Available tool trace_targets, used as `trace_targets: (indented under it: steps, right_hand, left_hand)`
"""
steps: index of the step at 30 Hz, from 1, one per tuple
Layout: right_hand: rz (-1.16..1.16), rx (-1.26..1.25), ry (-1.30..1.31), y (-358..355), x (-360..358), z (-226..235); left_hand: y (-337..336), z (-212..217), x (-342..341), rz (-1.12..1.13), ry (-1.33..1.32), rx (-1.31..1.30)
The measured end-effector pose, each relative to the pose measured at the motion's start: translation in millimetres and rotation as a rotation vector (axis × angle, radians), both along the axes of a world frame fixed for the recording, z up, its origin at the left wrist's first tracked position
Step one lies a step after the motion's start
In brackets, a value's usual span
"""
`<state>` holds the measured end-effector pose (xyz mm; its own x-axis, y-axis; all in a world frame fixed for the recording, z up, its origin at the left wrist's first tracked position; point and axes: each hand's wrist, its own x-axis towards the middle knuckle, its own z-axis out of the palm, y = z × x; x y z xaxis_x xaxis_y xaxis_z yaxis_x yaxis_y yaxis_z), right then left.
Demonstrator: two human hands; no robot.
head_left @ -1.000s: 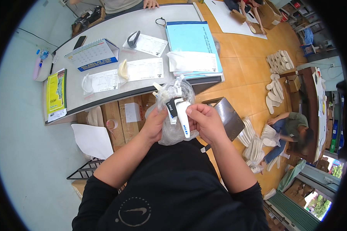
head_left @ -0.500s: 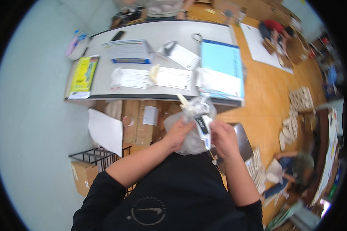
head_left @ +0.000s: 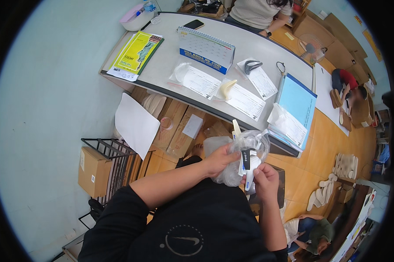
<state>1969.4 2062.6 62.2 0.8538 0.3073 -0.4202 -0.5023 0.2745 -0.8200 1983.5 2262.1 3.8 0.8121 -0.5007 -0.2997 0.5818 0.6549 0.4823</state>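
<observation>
In front of my body I hold a clear plastic bag point(head_left: 230, 175), crumpled and bulging, just off the table's near edge. My left hand point(head_left: 218, 160) is closed on the bag, its thumb beside a small black piece with handwriting point(head_left: 248, 159). Between the thumb and fingers of my right hand point(head_left: 266, 178) is the edge of a narrow white piece with blue marks point(head_left: 249, 180). A cream-coloured strip point(head_left: 236, 126) sticks up from the bag's top. The white and black pieces overlap, so their full shapes are partly hidden.
On the table point(head_left: 162, 72) lie printed slips with a cream curved piece point(head_left: 226, 89) and a black curved piece point(head_left: 252, 66), a desk calendar point(head_left: 205, 50), a phone point(head_left: 193, 24) and blue folders point(head_left: 295, 98). A black metal rack point(head_left: 118, 174) stands left. Other people sit nearby.
The view has turned, so the table now slants and sits farther right in the picture. Both hands still hold the bag and pieces; the written black piece has tilted more upright.
</observation>
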Motion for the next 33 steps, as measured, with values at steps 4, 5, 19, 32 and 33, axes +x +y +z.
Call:
trace_targets:
  steps: [4, 5, 19, 32, 33]
  right_hand:
    - [0.028, -0.033, -0.119, 20.8, 3.4, -2.1]
    - [0.016, -0.079, -0.086, 27.1, 6.2, -0.8]
    - [0.102, 0.017, -0.139, 112.9, 54.1, 24.5]
    - [0.06, -0.912, -0.955, 228.6, 192.1, -72.1]
    - [0.087, -0.991, -1.038, 237.7, 200.7, -82.0]
  left_hand:
    - [25.3, -3.6, 2.8, -0.004, 0.03, -0.011]
    - [30.1, -4.7, 3.4, 0.006, 0.039, 0.001]
    - [118.0, -31.8, 21.0, 0.369, 0.118, 0.018]
    - [199.0, -48.9, -48.5, 0.621, 0.267, 0.083]
    - [202.2, -49.8, -54.9, 0.627, 0.285, 0.105]
